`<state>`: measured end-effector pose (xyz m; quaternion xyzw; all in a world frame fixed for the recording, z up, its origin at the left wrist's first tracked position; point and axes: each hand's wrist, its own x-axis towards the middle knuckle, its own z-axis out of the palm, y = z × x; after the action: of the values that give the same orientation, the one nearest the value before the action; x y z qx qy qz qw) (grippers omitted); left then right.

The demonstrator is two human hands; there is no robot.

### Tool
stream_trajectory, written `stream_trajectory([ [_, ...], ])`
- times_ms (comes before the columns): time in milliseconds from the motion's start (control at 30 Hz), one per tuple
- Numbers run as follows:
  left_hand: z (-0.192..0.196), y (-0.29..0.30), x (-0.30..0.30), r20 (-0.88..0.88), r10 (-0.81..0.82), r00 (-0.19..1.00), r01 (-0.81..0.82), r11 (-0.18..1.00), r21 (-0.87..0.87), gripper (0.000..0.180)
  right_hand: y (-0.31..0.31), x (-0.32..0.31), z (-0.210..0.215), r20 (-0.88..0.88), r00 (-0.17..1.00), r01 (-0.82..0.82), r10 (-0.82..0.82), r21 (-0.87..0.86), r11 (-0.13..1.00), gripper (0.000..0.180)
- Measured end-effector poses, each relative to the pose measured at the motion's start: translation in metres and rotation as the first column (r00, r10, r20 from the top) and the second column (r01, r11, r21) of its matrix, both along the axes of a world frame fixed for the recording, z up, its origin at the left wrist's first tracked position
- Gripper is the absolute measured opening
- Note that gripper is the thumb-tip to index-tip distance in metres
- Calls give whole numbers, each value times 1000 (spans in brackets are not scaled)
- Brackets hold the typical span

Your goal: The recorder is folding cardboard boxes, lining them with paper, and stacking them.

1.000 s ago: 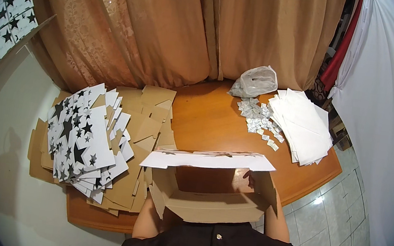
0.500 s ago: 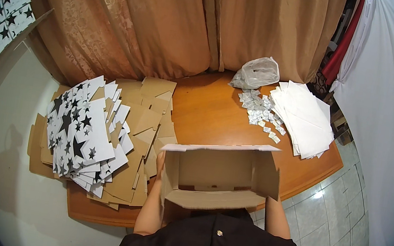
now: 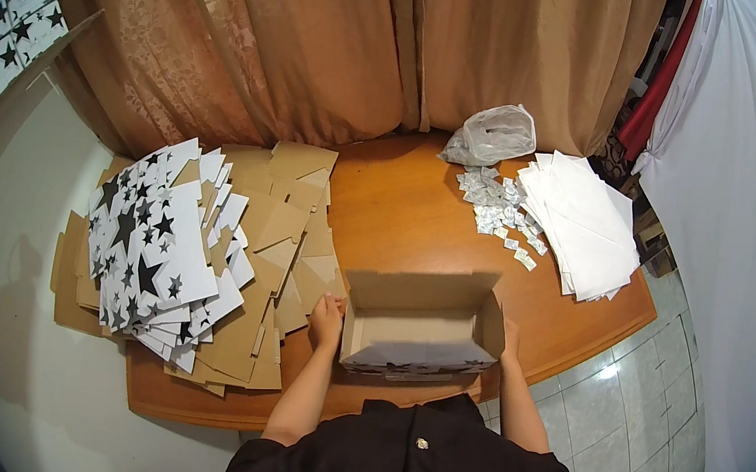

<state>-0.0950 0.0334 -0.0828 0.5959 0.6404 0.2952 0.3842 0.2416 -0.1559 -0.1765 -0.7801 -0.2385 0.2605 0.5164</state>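
In the head view, an open-topped cardboard box [image 3: 418, 331] is at the near edge of the bench [image 3: 392, 204]. The left hand's [image 3: 326, 319] fingers curl against its left wall; the right hand [image 3: 510, 340] lies along its right wall, fingers mostly hidden. How firmly either grips, I cannot tell. Star-printed flat cartons [image 3: 149, 247] cover the left edge; white sheets [image 3: 582, 226] and small packets [image 3: 496, 202] lie toward the right edge.
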Motion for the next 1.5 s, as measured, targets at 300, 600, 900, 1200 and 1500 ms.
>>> stream_trajectory([
  [300,99,3,7,594,34,804,-290,894,340,24,-6,-71,193,-239,951,-81,198,425,902,81],
  [600,154,-41,112,-286,-356,890,450,791,415,71,-7,-87,184,-120,990,-7,74,477,879,55],
  [900,134,-96,47,-512,-787,346,872,471,-136,79,-27,-59,168,-723,676,606,-139,439,664,46],
  [1200,89,-61,0,-541,-740,398,872,488,-25,51,-36,-63,179,-572,818,423,-63,524,740,42],
  [1500,96,-47,-19,-464,-730,502,845,529,81,36,-22,-66,187,-270,853,-357,446,320,877,36],
])
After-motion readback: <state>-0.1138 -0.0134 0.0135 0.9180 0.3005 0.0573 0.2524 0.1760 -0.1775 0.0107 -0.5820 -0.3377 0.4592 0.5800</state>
